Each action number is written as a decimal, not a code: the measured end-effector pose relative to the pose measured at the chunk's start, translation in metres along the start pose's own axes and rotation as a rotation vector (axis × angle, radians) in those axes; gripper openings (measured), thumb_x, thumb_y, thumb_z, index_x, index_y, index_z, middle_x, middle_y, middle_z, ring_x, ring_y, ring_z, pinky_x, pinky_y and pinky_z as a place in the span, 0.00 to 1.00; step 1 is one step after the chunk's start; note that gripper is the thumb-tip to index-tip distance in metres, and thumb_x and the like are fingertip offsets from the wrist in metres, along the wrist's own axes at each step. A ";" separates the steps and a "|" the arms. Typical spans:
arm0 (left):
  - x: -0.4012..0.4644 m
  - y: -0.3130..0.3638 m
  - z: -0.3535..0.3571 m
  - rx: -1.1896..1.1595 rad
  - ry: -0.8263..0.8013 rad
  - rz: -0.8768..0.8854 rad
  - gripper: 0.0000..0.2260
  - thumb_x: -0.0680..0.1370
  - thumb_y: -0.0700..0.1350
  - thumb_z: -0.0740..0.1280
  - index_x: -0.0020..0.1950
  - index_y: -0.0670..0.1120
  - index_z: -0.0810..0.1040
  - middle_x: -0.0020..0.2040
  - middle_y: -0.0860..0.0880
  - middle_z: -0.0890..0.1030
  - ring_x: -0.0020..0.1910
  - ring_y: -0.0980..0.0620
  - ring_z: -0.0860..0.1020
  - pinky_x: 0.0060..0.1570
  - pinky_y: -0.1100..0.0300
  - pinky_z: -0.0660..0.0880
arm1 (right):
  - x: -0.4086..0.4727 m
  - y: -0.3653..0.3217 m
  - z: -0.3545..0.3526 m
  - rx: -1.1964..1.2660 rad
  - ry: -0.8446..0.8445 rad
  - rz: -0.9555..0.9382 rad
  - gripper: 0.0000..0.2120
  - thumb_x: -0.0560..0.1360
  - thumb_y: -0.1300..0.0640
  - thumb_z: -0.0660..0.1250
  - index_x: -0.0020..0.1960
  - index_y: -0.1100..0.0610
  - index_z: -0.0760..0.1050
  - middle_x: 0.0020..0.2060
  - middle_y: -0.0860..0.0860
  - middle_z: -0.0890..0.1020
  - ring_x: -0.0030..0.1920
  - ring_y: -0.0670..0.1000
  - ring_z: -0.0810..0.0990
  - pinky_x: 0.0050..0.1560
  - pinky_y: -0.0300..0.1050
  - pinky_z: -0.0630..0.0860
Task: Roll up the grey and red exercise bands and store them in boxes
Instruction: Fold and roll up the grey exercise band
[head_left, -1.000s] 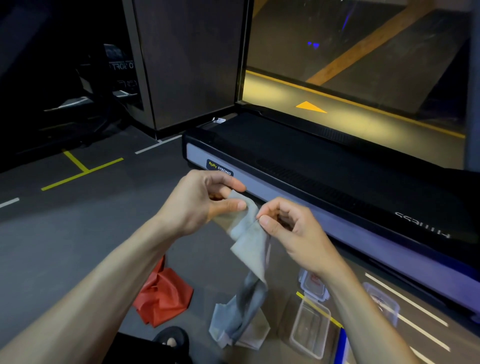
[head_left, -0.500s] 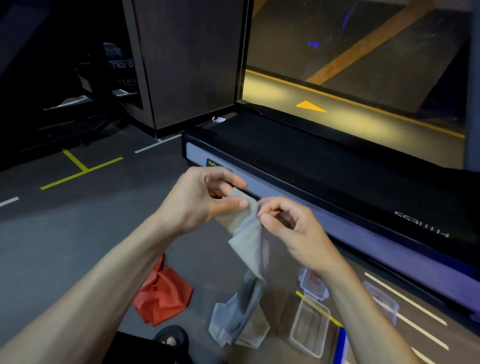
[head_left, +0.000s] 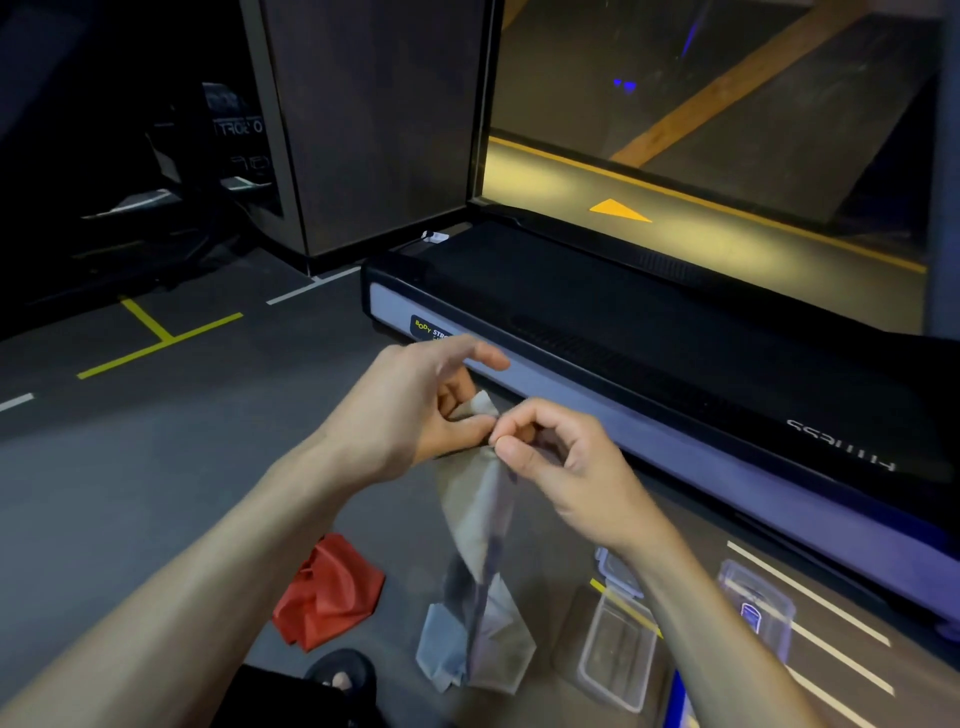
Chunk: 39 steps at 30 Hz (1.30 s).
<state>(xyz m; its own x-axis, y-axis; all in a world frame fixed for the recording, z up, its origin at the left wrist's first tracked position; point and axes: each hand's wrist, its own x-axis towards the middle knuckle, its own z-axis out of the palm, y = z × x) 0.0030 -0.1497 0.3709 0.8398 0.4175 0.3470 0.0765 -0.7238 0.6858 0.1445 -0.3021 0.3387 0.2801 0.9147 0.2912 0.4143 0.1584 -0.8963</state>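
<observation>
Both hands pinch the top end of the grey band (head_left: 483, 514): left hand (head_left: 415, 415) and right hand (head_left: 561, 462) fingers clamped on it, its tail heaped on the floor beside the red band (head_left: 327, 592). Rolling is only starting; next, wind that end tightly toward the open box (head_left: 618, 649).

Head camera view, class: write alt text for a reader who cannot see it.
Two bare hands, left hand and right hand, pinch the top end of a grey exercise band that hangs down to the gym floor. A crumpled red band and an open clear box lie below, beside a treadmill.
</observation>
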 end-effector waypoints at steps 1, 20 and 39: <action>0.000 0.001 0.000 -0.029 0.011 -0.008 0.20 0.72 0.45 0.80 0.60 0.55 0.79 0.36 0.52 0.82 0.30 0.60 0.74 0.37 0.60 0.75 | 0.000 -0.001 0.000 -0.003 0.033 -0.001 0.03 0.79 0.64 0.69 0.48 0.59 0.80 0.40 0.45 0.82 0.43 0.45 0.79 0.49 0.42 0.75; -0.006 0.010 -0.005 -0.421 0.025 -0.191 0.15 0.74 0.42 0.77 0.59 0.49 0.82 0.43 0.49 0.88 0.46 0.50 0.85 0.55 0.49 0.80 | -0.005 -0.006 -0.004 -0.077 0.143 -0.042 0.05 0.79 0.66 0.68 0.47 0.57 0.79 0.42 0.50 0.83 0.44 0.50 0.82 0.50 0.45 0.77; -0.013 0.029 -0.008 -0.497 -0.121 -0.062 0.25 0.75 0.37 0.75 0.70 0.51 0.77 0.45 0.45 0.88 0.45 0.53 0.83 0.54 0.53 0.80 | -0.008 -0.013 -0.001 0.222 0.244 -0.111 0.03 0.76 0.63 0.72 0.49 0.61 0.82 0.47 0.53 0.86 0.49 0.50 0.84 0.53 0.40 0.78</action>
<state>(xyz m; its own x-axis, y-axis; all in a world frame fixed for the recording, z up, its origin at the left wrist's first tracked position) -0.0103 -0.1715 0.3911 0.9002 0.3637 0.2394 -0.1114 -0.3391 0.9341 0.1377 -0.3114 0.3485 0.4539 0.7755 0.4388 0.2634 0.3537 -0.8975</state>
